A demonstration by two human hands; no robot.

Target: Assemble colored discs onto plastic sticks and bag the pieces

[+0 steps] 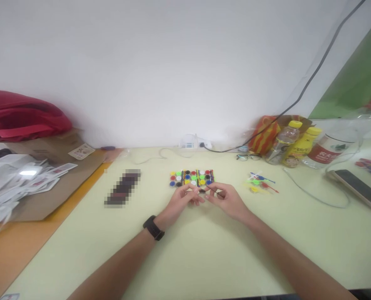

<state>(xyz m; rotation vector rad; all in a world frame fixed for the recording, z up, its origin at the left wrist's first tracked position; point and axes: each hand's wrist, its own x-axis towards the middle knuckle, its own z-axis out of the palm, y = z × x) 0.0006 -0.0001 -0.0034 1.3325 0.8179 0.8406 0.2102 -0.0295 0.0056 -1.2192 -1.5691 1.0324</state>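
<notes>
A small block of coloured round pieces (191, 177) in red, yellow, green, blue, black and white lies on the pale yellow table (204, 250). My left hand (181, 201), with a black watch on its wrist, rests at the block's near edge, fingers curled. My right hand (226, 199) is beside it, fingers pinched on a thin dark stick that points toward the block. The fingertips of both hands meet at the block's front row.
Loose coloured sticks (260, 183) lie right of the block. Bottles (293, 143), glasses (248, 157) and a striped bag stand at the back right, a phone (359, 189) far right. A blurred dark object (123, 187) lies left. Cardboard and white packets (23, 179) fill the left side.
</notes>
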